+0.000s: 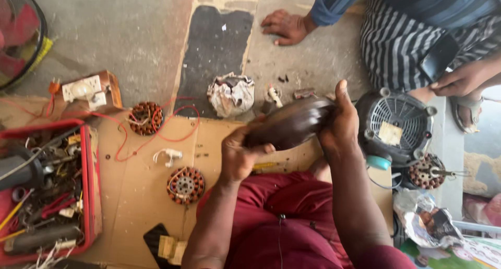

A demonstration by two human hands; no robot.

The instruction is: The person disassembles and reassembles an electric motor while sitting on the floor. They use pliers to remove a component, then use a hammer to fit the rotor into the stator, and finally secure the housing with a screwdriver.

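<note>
I hold a dark brown, rounded motor casing (pixel 290 124) in front of me over my lap. My left hand (pixel 238 153) grips its lower left end, fingers curled around it. My right hand (pixel 339 122) wraps its right end, thumb pointing up. Below the casing is my maroon clothing (pixel 282 222). The casing's underside is hidden from view.
Copper-wound stators (pixel 185 185) (pixel 145 117) lie on cardboard (pixel 130 196). A red tool tray (pixel 44 188) stands at left, a switch board (pixel 86 89) behind it. A black fan motor housing (pixel 396 123) and rotor (pixel 427 171) sit right. Another person's hand (pixel 286 26) rests on the floor.
</note>
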